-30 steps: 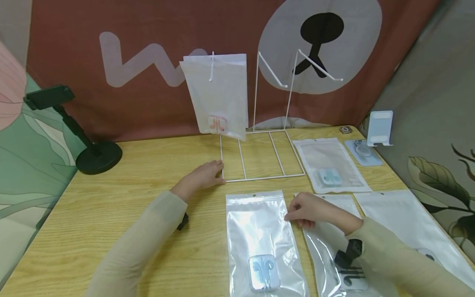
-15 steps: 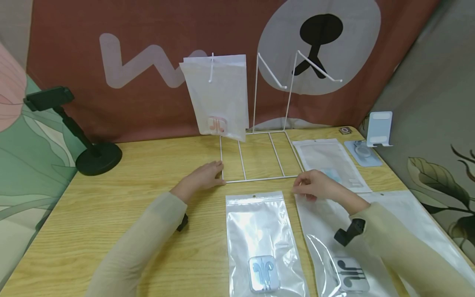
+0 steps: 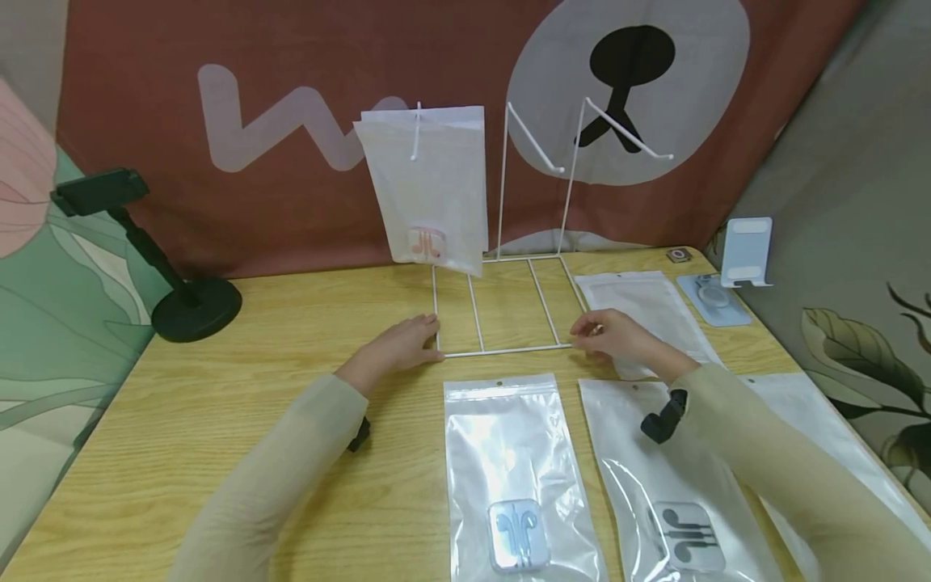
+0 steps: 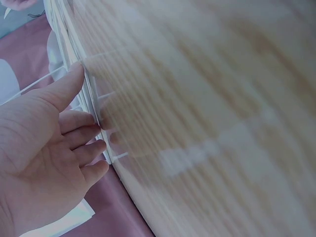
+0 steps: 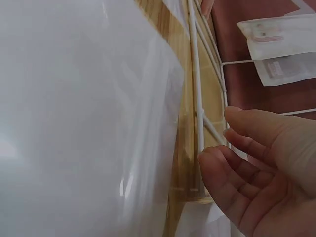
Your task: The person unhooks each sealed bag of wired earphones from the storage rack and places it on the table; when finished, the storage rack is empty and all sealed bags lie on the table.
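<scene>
A white wire display rack [image 3: 502,351] stands on the table, its base flat and its hooks at the back. My left hand [image 3: 393,347] rests at the front left corner of that base, fingers mostly straight; the left wrist view has its fingertips [image 4: 101,146] along the wire. At the front right corner is my right hand [image 3: 618,338], its thumb and forefinger [image 5: 210,157] apart beside the bar, loosely bent. White zip bags [image 3: 429,186] hang from the rack's left hook, the front one showing boxed earphones. The other two hooks [image 3: 537,137] hold no bags.
A clear-fronted zip bag with boxed blue earphones [image 3: 518,535] lies in front. Right of it is a bag with black-marked earphones [image 3: 687,537], and more bags lie beyond. A black stand [image 3: 195,311] is at left, a light blue phone stand [image 3: 746,249] at back right.
My right hand has moved from the bags in front up to the rack base's front right corner. The left hand stays at the left corner, and the rack and bags look unmoved.
</scene>
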Available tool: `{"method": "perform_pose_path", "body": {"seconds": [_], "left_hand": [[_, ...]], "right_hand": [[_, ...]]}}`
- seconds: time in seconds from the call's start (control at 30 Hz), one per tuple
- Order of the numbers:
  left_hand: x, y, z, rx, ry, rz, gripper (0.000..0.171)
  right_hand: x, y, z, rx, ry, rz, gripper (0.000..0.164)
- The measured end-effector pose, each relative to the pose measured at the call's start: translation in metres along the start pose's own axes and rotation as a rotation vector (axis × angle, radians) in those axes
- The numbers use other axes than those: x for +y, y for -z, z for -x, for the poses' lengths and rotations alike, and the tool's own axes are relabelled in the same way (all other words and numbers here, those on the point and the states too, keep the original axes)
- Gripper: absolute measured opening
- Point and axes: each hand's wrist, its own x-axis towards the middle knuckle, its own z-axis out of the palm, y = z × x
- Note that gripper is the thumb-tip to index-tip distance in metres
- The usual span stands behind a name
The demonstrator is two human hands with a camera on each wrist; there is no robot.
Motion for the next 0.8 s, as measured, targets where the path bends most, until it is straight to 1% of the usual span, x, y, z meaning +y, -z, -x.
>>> {"method": "perform_pose_path", "body": {"seconds": [0.17, 0.33, 0.53, 0.8], "left_hand": [[0.001, 0.001, 0.0, 0.001, 0.003, 0.005, 0.067], [0.0, 0.001, -0.001, 0.004, 0.002, 0.004, 0.068], [-0.001, 0.001, -0.001, 0.011, -0.007, 0.005, 0.068], [-0.009, -0.002, -0.004, 0.029, -0.024, 0.032, 0.068]], "right_hand": [[0.001, -0.003, -0.008, -0.025, 0.001, 0.028, 0.019], [0.0, -0.007, -0.011, -0.031, -0.003, 0.064, 0.015], [-0.001, -0.009, -0.015, -0.032, -0.018, 0.067, 0.012], [0.0, -0.011, -0.019, -0.032, -0.032, 0.084, 0.009]]}}
